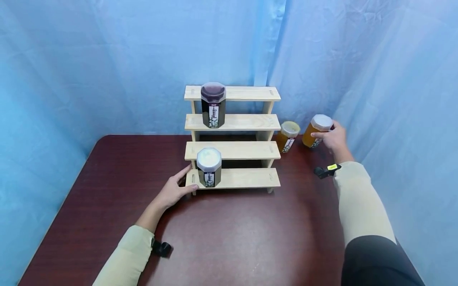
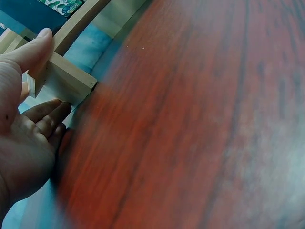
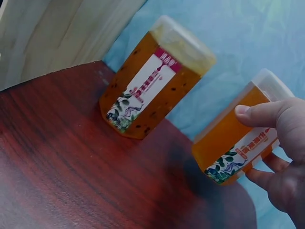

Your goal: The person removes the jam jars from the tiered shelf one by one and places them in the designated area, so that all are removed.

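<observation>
In the head view a light wooden four-step display stand (image 1: pixel 247 176) stands on the table. My left hand (image 1: pixel 173 192) holds the left end of its lowest step, thumb at the front edge and fingers along the side. On that step, right beside the thumb, is a jar with a white lid (image 1: pixel 209 169). A dark jar (image 1: pixel 213 107) stands higher up, on the third step. My right hand (image 3: pixel 281 148) grips an orange jar (image 3: pixel 228 143) with a white lid, thumb on one side and fingers on the other. This jar is tilted in the right wrist view.
Between the stand and the right hand stands another jar (image 3: pixel 150 86), amber with dark specks and a white-and-pink label. The dark red wooden table (image 1: pixel 250 230) lies in front. Blue curtain (image 1: pixel 143 59) hangs behind and along both sides.
</observation>
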Demonstrator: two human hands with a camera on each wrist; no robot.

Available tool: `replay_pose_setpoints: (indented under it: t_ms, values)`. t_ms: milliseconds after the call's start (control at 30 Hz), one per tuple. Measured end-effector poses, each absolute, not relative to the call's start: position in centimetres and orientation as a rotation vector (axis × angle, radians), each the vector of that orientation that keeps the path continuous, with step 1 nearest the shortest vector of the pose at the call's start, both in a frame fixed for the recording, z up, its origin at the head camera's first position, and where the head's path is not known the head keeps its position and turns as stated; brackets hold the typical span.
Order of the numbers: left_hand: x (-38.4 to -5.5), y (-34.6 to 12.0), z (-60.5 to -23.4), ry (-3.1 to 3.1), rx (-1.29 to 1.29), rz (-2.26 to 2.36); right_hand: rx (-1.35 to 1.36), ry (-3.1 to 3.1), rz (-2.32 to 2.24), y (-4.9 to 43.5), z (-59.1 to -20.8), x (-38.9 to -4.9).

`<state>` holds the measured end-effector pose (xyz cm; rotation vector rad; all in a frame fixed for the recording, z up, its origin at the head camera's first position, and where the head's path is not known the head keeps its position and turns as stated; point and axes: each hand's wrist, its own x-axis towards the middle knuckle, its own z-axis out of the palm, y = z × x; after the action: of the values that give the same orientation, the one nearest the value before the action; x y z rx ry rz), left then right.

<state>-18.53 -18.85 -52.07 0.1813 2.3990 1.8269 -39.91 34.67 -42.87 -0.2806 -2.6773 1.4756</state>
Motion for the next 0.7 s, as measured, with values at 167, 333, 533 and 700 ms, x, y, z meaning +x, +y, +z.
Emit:
replay_pose_setpoints:
  t_ms: [167,333,533,700]
  values:
    - [-18.6,-18.8,-52.3,2.386,0.178,1.832,-0.298,-2.671,1.514,34.9,-44.0,-40.0]
    - [-18.6,-18.5,-52.4,2.369,0.180,1.841,-0.327,-2.673,1.535,35.3,-45.2,-40.1]
    - [-18.7,-18.7,-52.4,2.381,0.183,1.838,-0.327,-2.648,1.549,35.3,-45.8,-40.2]
    - [-18.8,-19.0,-52.5,2.401,0.186,1.828,-0.319,-2.616,1.571,34.9,-46.2,-40.3]
